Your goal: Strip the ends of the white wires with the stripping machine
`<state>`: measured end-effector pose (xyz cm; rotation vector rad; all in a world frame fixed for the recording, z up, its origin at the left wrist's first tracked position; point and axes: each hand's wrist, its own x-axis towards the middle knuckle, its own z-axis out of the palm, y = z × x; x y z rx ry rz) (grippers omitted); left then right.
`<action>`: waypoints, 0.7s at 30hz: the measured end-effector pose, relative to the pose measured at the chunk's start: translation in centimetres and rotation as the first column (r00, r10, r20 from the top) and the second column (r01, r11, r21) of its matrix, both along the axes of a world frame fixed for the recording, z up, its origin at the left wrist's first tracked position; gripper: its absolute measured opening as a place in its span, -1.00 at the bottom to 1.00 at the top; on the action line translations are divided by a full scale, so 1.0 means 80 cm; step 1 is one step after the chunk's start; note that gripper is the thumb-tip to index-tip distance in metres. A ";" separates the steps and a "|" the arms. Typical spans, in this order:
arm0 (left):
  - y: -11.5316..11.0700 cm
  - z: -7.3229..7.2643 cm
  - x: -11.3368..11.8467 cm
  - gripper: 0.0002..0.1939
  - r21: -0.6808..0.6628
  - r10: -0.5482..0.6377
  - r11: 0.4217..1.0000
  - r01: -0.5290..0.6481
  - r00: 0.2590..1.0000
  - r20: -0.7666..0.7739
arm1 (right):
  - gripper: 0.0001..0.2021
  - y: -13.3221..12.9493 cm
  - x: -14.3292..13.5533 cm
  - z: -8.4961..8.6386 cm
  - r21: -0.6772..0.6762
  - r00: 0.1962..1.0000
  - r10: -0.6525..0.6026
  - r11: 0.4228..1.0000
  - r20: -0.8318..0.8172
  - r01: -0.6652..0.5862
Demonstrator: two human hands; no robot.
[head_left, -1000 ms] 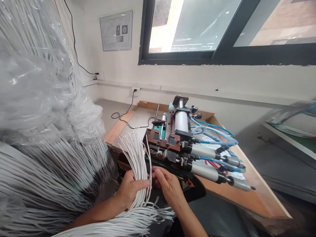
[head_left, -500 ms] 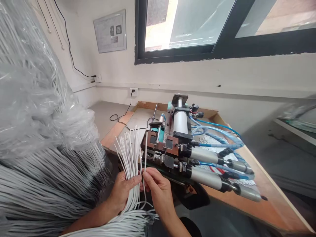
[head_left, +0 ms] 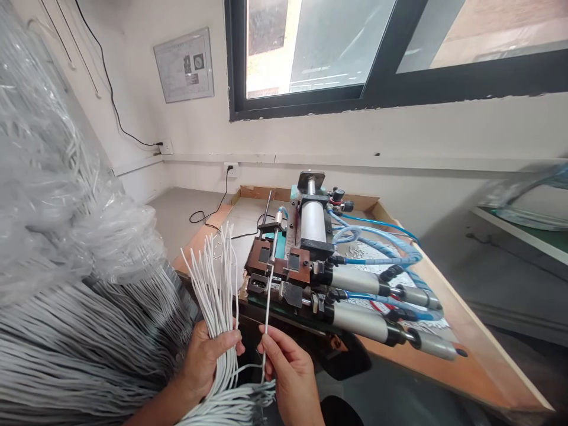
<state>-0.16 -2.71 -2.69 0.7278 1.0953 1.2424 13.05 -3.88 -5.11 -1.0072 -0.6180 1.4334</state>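
Note:
My left hand [head_left: 206, 354] is closed around a bundle of white cables [head_left: 218, 290], whose cut ends fan upward. Between thumb and fingers, my right hand [head_left: 290, 367] pinches one single white cable [head_left: 268, 307]. That cable stands nearly upright, its top end at the gap between the brown jaw blocks of a pneumatic machine [head_left: 278, 260]. Whether the tip touches the jaws I cannot tell. Below my hands the cables bend and run into a larger loose bunch [head_left: 231, 402].
A big heap of grey-white cables [head_left: 89, 349], partly under clear plastic wrap [head_left: 106, 231], fills the left. Air cylinders [head_left: 364, 322] and blue hoses [head_left: 390, 260] reach right across the wood-edged table [head_left: 497, 378]. Small white offcuts [head_left: 368, 251] lie behind them. A window [head_left: 310, 53] is above.
My right hand has drawn the single cable away from the bundle, bringing its top end to the machine's jaws. My left hand keeps the bundle, now slightly farther left. The camera view has shifted.

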 end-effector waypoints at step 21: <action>-0.008 -0.011 -0.001 -0.83 0.043 -0.141 0.988 0.148 0.982 -0.122 | -0.72 0.031 -0.008 0.020 -0.011 0.992 0.023 1.000 -0.124 -0.025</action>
